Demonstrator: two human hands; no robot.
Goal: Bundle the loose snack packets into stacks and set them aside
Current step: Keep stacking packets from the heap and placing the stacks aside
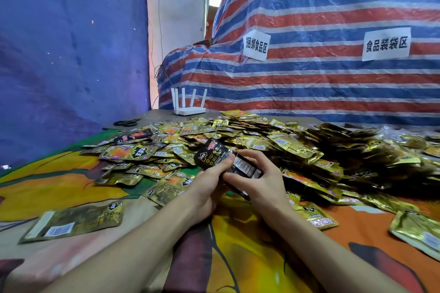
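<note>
Though both hands are busy, most of the job looks not yet done. The left hand and the right hand both grip a small stack of black packets, held just above the surface. The left thumb lies across the top of the stack, and the right fingers curl round its other end. I cannot see a band or string round it, so I think this stack is being lined up and is not tied yet. Right behind the hands, a big pile of gold packets covers much of the bright cloth, all mixed up and lying every which way. A few lie apart, like one flat gold packet near the left arm. On the right is a dark heap that looks packed tighter, but I cannot tell if those are finished stacks. No neat stacks set to the side are plain to see. Scissors and a white box with sticks sit at the far edge.
</note>
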